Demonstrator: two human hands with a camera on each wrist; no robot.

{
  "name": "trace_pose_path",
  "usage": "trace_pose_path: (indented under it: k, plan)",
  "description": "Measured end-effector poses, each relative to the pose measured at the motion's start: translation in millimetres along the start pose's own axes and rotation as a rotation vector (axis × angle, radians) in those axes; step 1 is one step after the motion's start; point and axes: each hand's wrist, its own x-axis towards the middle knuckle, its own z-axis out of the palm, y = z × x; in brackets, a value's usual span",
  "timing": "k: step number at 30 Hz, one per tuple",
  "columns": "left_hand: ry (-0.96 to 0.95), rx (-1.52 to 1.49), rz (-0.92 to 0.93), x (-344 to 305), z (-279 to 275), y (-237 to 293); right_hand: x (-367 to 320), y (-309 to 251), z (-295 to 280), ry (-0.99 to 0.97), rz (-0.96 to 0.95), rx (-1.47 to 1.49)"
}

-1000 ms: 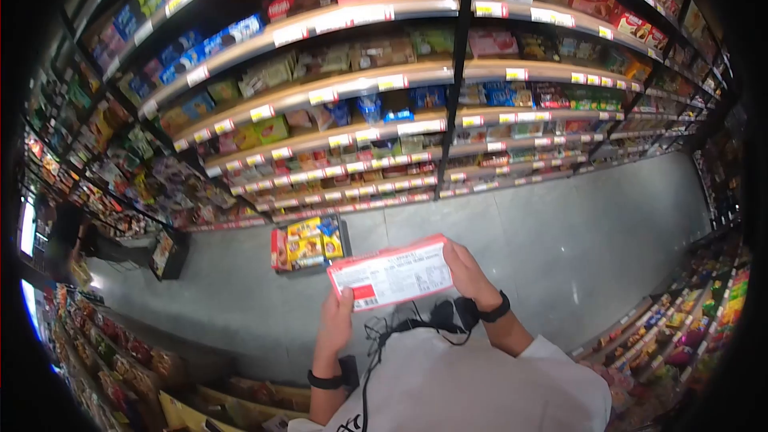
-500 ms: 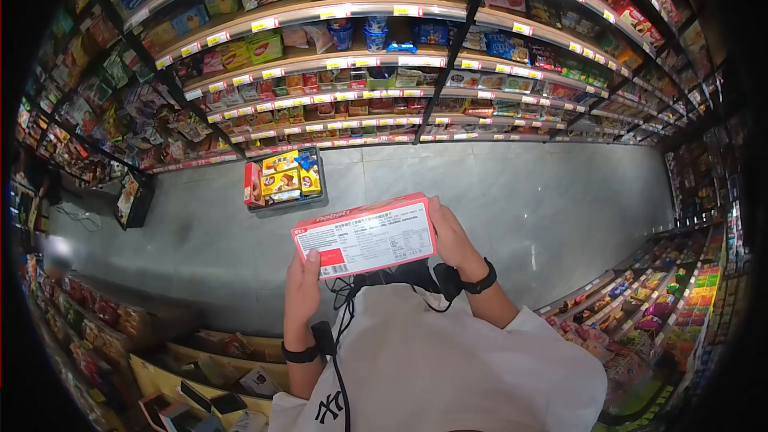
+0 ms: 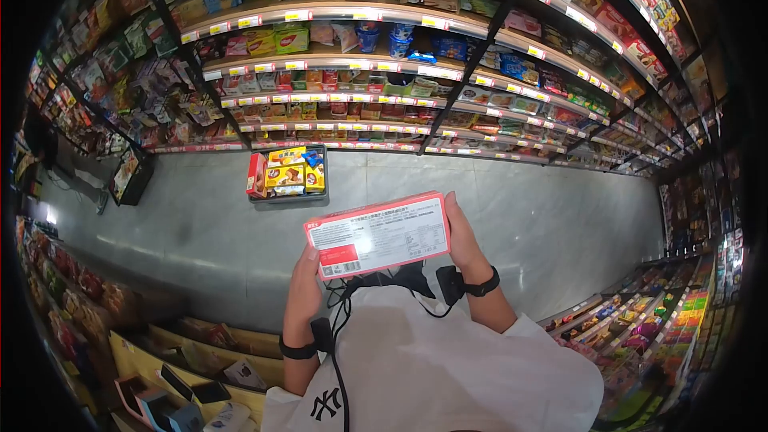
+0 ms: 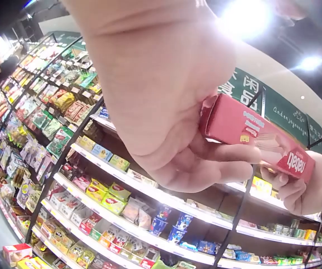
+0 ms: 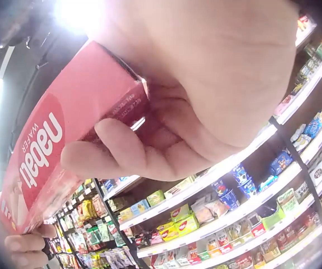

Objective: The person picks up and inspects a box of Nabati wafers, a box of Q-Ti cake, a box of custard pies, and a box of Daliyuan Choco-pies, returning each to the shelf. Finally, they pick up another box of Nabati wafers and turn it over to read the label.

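Both hands hold a pink-red wafer box [image 3: 380,236] in front of the chest, its printed white back facing up in the head view. At the box's left end, my left hand [image 3: 304,288] grips it with the thumb on the near corner. My right hand [image 3: 466,246] grips the opposite end, thumb along the edge. In the left wrist view, the left fingers [image 4: 211,165] curl under the red front of the box [image 4: 256,134]. The right wrist view shows the "nabati wafer" lettering on the box [image 5: 60,123] and the right fingers [image 5: 116,154] bent against it.
A dark crate [image 3: 290,201] stands on the grey floor [image 3: 544,208] beyond the box, holding yellow and red snack boxes and a blue packet. Shelves [image 3: 320,60] of packaged snacks rise ahead. Yellow bins [image 3: 132,360] are at lower left, and a slanted candy display [image 3: 640,328] at lower right.
The head view has tilted down and then shifted slightly, so the shelves and crate sit higher than at first. Both hands keep holding the wafer box, its back now more squarely visible.
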Motion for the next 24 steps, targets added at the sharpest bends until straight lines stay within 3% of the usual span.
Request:
trace_pose_path:
  k: [8, 17, 24]
  plan:
    - [-0.051, 0.038, 0.051, -10.7, -5.8, 11.1, 1.3, 9.8, 4.8, -0.067, 0.037, 0.071]
    - [-0.070, 0.051, 0.028, -15.9, -10.2, 17.2, -6.8, 1.5, 15.5, 0.019, 0.095, 0.107]
    - [-0.163, 0.099, 0.074, -18.4, -19.2, 32.0, -2.8, 0.7, 11.2, -0.040, 0.028, 0.087]
